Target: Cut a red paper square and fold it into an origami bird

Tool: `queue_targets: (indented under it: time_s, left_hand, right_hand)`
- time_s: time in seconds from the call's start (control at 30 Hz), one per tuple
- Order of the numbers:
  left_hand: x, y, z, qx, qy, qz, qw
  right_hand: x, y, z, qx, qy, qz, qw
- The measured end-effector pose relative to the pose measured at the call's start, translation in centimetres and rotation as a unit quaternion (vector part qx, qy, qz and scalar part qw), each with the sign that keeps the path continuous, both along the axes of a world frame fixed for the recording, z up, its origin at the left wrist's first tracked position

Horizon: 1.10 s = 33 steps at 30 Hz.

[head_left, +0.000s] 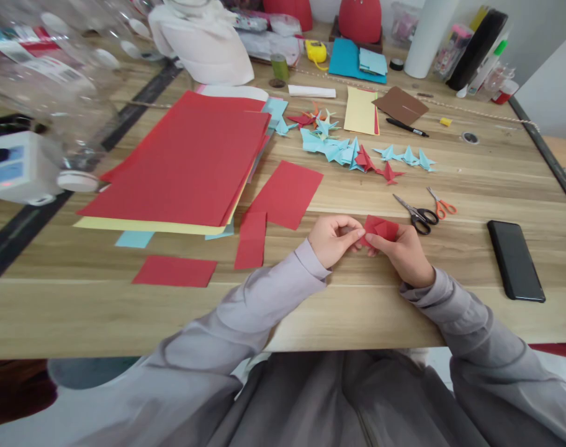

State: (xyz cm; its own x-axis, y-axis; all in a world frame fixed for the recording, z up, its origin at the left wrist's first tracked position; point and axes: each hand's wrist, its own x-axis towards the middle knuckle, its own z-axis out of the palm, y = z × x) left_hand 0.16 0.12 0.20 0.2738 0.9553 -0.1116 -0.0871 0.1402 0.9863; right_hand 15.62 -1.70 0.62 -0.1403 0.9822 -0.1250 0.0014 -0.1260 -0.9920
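The worktop (488, 180) is crowded, so a sweeping forearm could push loose things about. Largest on it near the hands is the stack of red sheets (185, 167), its edges uneven; a sleeve snagging a corner might fan it out or slide it over the smaller pieces. The loose red sheet (292, 192) lies between that stack and the left hand (336, 239), where a moving wrist could crease it. The phone (516, 261) rests well to the right, less exposed, though an elbow swung wide might nudge it.

Both grips are clamped on the folded red paper (380, 227): the left pinches its left edge, while the right hand (408, 254) holds it with the thumb on top. Pulling the two apart too hard could tear it, and a slipping thumb could set a crooked crease. Just beyond the right hand, the black scissors (421, 217) lie with their handles close to the knuckles, easily knocked. The orange scissors (442, 203) could be shoved along with them. Smallest are the blue paper birds (408, 156) farther back, which a careless reach might flatten.
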Motion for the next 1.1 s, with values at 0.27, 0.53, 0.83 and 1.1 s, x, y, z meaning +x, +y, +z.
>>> queue_targets:
  time_s: [0.27,0.53,0.83,1.1]
  left_hand:
    - [-0.12,0.04,-0.43,0.017,0.031,-0.024,0.999]
    - [-0.18,-0.01,-0.26,-0.001,0.012,-0.056,0.998]
    - [-0.29,0.07,-0.43,-0.005,-0.007,-0.087,0.996]
    - [-0.48,0.40,-0.36,-0.006,0.015,-0.055,0.998]
  right_hand:
    - [0.28,0.13,0.04,0.003,-0.001,0.028,1.000]
    - [0.39,0.13,0.22,-0.018,0.014,0.042,0.999]
    - [0.39,0.14,0.36,-0.056,0.025,0.032,0.998]
    - [0.49,0.27,0.54,-0.061,0.008,0.009,0.998]
